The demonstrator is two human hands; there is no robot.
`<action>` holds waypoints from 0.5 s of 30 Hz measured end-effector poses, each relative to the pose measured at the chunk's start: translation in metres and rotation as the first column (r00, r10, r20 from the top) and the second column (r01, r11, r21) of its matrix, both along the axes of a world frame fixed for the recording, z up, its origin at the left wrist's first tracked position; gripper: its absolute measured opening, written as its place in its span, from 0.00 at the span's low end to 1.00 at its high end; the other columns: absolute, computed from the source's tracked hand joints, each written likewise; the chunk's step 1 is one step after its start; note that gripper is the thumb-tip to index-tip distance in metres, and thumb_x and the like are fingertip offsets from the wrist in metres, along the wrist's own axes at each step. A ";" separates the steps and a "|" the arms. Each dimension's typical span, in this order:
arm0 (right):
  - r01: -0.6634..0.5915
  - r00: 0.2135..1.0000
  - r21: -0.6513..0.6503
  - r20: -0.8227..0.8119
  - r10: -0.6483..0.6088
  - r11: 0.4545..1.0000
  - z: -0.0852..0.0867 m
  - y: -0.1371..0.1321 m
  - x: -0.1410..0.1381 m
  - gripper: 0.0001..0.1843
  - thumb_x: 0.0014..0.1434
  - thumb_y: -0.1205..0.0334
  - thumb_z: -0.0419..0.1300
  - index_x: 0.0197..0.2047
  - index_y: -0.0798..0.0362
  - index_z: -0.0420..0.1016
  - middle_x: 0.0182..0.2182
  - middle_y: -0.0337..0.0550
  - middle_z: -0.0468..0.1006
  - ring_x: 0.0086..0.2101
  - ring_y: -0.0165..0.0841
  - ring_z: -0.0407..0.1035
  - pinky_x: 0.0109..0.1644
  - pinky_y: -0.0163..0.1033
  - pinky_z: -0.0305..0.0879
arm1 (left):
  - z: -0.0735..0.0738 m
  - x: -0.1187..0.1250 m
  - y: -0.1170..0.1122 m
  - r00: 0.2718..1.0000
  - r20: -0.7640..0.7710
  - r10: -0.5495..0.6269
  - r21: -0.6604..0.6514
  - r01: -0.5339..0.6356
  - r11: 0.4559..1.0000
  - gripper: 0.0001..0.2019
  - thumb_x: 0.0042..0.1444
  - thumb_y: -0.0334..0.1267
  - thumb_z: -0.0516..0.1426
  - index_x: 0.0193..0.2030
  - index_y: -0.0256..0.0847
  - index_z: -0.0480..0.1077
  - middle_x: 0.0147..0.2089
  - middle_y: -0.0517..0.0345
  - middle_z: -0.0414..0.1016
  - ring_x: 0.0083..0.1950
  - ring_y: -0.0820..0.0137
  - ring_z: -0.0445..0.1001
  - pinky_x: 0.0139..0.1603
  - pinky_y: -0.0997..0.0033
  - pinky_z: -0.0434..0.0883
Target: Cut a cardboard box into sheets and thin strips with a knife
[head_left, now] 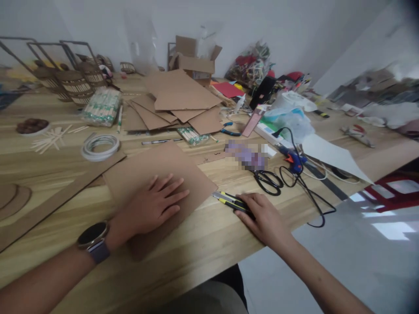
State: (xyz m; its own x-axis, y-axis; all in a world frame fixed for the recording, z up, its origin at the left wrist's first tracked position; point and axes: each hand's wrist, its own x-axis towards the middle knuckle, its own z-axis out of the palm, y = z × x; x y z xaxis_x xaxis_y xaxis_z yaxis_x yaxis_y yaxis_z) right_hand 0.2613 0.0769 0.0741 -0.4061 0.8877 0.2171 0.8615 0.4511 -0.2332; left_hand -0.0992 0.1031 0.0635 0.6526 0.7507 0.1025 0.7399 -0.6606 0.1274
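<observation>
My left hand (pixel 153 205) lies flat with fingers spread on a brown cardboard sheet (pixel 144 168) on the wooden table (pixel 203 244). A dark watch sits on that wrist. My right hand (pixel 263 218) rests on the table near its front edge, fingers closed around the handle of a yellow and black utility knife (pixel 229 200). The knife's tip points left toward the cardboard sheet's right corner, a short gap away.
Black scissors (pixel 268 179), a blue glue gun (pixel 294 161) with black cord, a white tape roll (pixel 100 146), stacked cardboard pieces (pixel 180 100), wrapped chopstick packs (pixel 102 107), wooden sticks (pixel 52 138), baskets (pixel 73 85) and an open box (pixel 193 61) crowd the table. The table's edge runs diagonally at right.
</observation>
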 end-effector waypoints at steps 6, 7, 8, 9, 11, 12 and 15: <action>-0.102 0.995 0.039 0.015 0.102 0.994 -0.003 0.009 0.005 0.25 0.69 0.49 0.52 0.64 0.49 0.69 0.44 0.52 0.76 0.46 0.45 0.73 0.48 0.51 0.75 | 0.002 0.001 0.000 1.000 -0.004 0.016 -0.034 -0.016 0.999 0.25 0.73 0.52 0.39 0.72 0.56 0.56 0.75 0.60 0.55 0.76 0.54 0.49 0.72 0.43 0.45; -0.108 0.994 0.043 0.001 0.108 0.993 -0.003 0.009 0.006 0.25 0.69 0.50 0.52 0.64 0.48 0.69 0.45 0.52 0.76 0.47 0.45 0.73 0.48 0.51 0.75 | 0.002 0.001 0.001 1.000 -0.004 0.020 -0.038 -0.020 0.999 0.25 0.73 0.52 0.39 0.72 0.56 0.56 0.75 0.61 0.54 0.76 0.54 0.49 0.72 0.43 0.45; -0.110 0.994 0.043 -0.016 0.111 0.993 -0.003 0.009 0.007 0.24 0.69 0.50 0.52 0.64 0.48 0.69 0.45 0.52 0.76 0.47 0.45 0.73 0.48 0.50 0.75 | 0.002 0.001 0.001 1.000 -0.004 0.021 -0.042 -0.022 0.999 0.25 0.72 0.53 0.38 0.72 0.56 0.56 0.75 0.61 0.54 0.76 0.54 0.49 0.72 0.43 0.45; -0.111 0.993 0.038 -0.032 0.112 0.993 -0.003 0.009 0.007 0.24 0.68 0.51 0.53 0.64 0.47 0.70 0.45 0.52 0.76 0.47 0.45 0.73 0.48 0.50 0.75 | 0.002 0.002 0.001 1.000 -0.004 0.023 -0.047 -0.023 0.999 0.25 0.72 0.53 0.38 0.72 0.56 0.56 0.75 0.61 0.54 0.76 0.54 0.49 0.72 0.43 0.45; -0.105 0.993 0.014 -0.061 0.106 0.994 -0.002 0.010 0.007 0.23 0.68 0.51 0.54 0.63 0.47 0.71 0.44 0.51 0.76 0.46 0.44 0.73 0.47 0.49 0.75 | 0.002 0.002 0.001 1.000 -0.009 0.023 -0.059 -0.024 0.998 0.26 0.72 0.54 0.37 0.72 0.56 0.56 0.76 0.61 0.54 0.76 0.53 0.49 0.72 0.41 0.46; -0.099 0.993 -0.003 -0.072 0.099 0.995 -0.002 0.011 0.006 0.23 0.68 0.52 0.54 0.63 0.47 0.72 0.43 0.51 0.76 0.45 0.44 0.73 0.46 0.48 0.76 | 0.003 0.003 0.001 1.000 -0.013 0.027 -0.066 -0.028 0.997 0.26 0.72 0.53 0.36 0.72 0.55 0.56 0.76 0.60 0.54 0.76 0.53 0.49 0.71 0.40 0.46; -0.095 0.991 -0.022 -0.097 0.092 0.995 0.000 0.013 0.006 0.22 0.67 0.52 0.55 0.61 0.50 0.73 0.42 0.51 0.76 0.44 0.43 0.73 0.46 0.48 0.75 | 0.005 0.004 0.000 0.999 -0.025 0.044 -0.077 -0.046 0.996 0.27 0.72 0.53 0.36 0.72 0.54 0.57 0.76 0.60 0.53 0.76 0.52 0.48 0.71 0.39 0.46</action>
State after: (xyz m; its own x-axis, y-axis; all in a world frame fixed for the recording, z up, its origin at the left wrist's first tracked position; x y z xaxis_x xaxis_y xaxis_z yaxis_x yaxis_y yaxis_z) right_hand 0.2670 0.0898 0.0740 -0.4661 0.8527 0.2360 0.7889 0.5213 -0.3255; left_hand -0.0950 0.1035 0.0684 0.6192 0.7847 0.0280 0.7722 -0.6151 0.1594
